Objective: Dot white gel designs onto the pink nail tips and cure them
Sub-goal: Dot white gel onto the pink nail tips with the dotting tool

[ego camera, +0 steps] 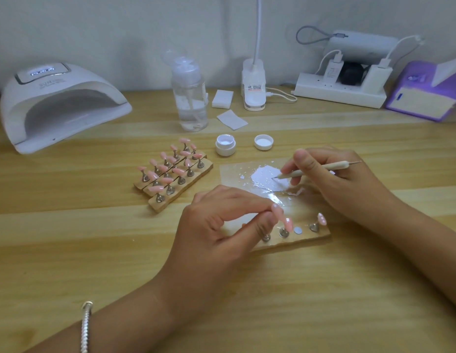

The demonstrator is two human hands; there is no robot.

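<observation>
My right hand (331,174) pinches a wooden dotting tool (321,169), whose tip touches a patch of white gel (266,175) on a clear palette sheet (232,174). My left hand (222,225) pinches a pink nail tip (279,212) on its metal stand at the near wooden holder (311,239). That holder carries two more pink tips (288,223), the rightmost (322,219) with white dots. Several plain pink tips (171,166) stand on three wooden holders further left. An open white gel jar (225,145) and its lid (263,141) sit behind the palette.
A white curing lamp (56,103) stands at the back left. A clear pump bottle (190,95), white wipes (232,119), a clip lamp base (253,85), a power strip with chargers (341,93) and a purple box (425,98) line the back of the wooden table.
</observation>
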